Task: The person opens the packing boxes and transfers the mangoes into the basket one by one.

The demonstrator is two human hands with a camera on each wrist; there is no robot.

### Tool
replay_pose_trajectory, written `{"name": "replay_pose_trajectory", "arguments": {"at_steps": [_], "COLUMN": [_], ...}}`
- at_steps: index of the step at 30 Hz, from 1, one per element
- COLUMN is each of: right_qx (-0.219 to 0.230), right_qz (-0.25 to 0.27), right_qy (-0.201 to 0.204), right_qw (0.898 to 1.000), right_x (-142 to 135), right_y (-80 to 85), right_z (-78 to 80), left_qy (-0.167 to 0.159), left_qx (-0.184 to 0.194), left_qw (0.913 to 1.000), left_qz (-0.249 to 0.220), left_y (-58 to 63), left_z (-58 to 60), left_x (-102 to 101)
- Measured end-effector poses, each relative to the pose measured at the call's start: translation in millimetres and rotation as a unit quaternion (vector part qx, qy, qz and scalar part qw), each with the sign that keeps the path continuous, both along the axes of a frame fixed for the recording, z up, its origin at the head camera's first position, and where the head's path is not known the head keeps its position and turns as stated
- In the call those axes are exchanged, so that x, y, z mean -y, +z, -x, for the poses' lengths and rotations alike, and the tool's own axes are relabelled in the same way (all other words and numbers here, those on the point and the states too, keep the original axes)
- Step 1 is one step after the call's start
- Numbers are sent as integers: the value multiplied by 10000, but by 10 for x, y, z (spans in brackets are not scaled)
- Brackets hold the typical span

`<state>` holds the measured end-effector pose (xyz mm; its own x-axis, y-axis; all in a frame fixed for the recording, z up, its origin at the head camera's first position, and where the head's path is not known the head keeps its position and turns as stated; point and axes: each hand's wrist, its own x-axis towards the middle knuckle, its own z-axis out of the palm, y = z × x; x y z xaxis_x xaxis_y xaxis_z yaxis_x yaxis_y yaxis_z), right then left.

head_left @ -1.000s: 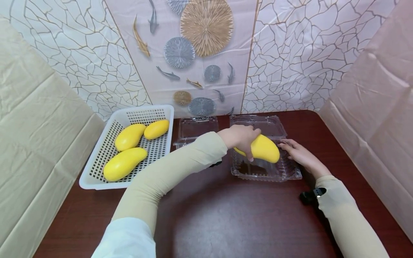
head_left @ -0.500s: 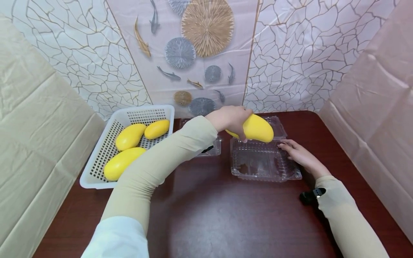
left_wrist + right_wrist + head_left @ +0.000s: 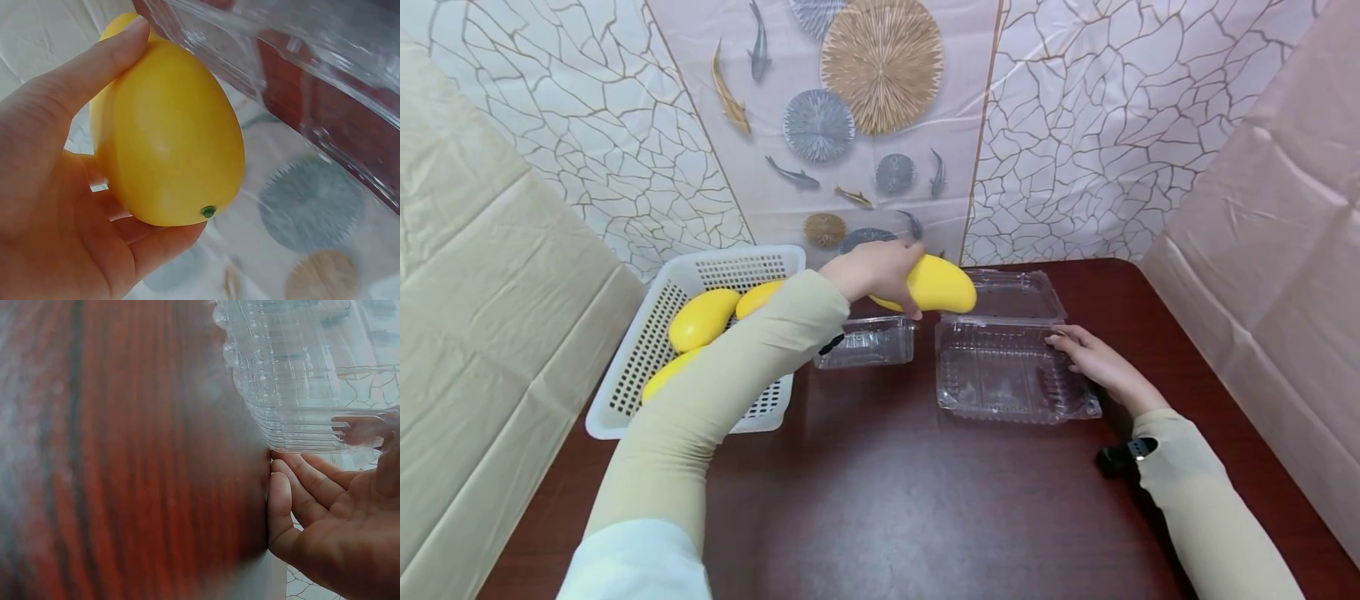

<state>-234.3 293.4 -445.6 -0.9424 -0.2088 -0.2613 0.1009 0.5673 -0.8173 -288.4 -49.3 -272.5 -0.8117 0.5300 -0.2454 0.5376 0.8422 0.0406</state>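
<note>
My left hand grips a yellow mango in the air above and behind the smaller clear container. In the left wrist view the thumb lies over the mango and the fingers curl beneath it; a small green nub shows at its lower end. My right hand holds the right side of the larger clear plastic container, whose lid is folded back. In the right wrist view several fingers of that hand lie outside the container wall, and a digit shows through the plastic.
On the left stands a white perforated basket. In it are three more mangoes, partly covered by my left sleeve in the head view. The dark red table ends at a patterned sheet behind, with beige fabric walls at both sides.
My left hand has lifted the mango up from over the larger container and carried it left. The larger container's inside now shows bare. The right hand stays at the container's side.
</note>
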Motion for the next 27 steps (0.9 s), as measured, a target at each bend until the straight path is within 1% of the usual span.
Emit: {"name": "replay_pose_trajectory", "arguments": {"at_steps": [4, 11, 16, 21, 25, 27], "right_qx": [-8, 8, 10, 21, -4, -15], "right_qz": [-2, 8, -13, 5, 30, 15], "right_qy": [-11, 25, 48, 32, 12, 29], "right_qw": [10000, 10000, 10000, 10000, 10000, 10000], "right_x": [1, 7, 8, 6, -4, -5], "right_y": [-3, -9, -14, -22, -27, -31], "right_z": [-2, 8, 11, 15, 27, 33], "left_qy": [220, 622, 917, 1237, 1554, 1716], "left_qx": [-23, 44, 173, 67, 13, 52], "left_qw": [9998, 9980, 9956, 9918, 9865, 9836], "left_qz": [-18, 127, -102, -318, -516, -552], "left_y": [16, 64, 70, 54, 35, 20], "left_z": [22, 44, 61, 25, -37, -67], "left_x": [239, 680, 1022, 1346, 1590, 1717]}}
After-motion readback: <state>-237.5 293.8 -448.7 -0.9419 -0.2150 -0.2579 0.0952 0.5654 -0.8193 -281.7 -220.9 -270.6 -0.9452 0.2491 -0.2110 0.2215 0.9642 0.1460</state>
